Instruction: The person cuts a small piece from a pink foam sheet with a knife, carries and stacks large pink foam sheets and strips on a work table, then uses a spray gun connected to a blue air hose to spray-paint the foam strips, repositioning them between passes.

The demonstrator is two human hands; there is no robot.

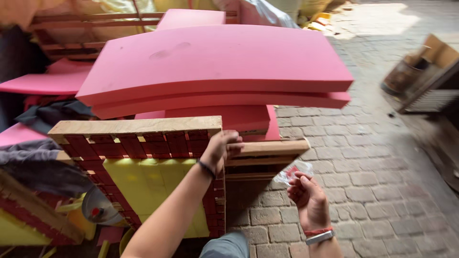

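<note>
In the head view, the webbed wooden frame (138, 143) at near left is gripped at its top right corner by the left hand (220, 148), fingers curled over the edge. A small clear packet (292, 173) is pinched in the fingertips of the right hand (308, 196), near right over the brick paving (373, 157). The frame is best kept steady with a firm grip close to the corner under the pink foam slabs (215, 67).

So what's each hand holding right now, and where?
Left hand grips the upper right corner of the webbed wooden frame. Right hand pinches a small clear plastic packet at its lower edge.

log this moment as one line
left hand: grips wooden frame | right hand: holds clear plastic packet | pink foam slabs: stacked behind
</note>
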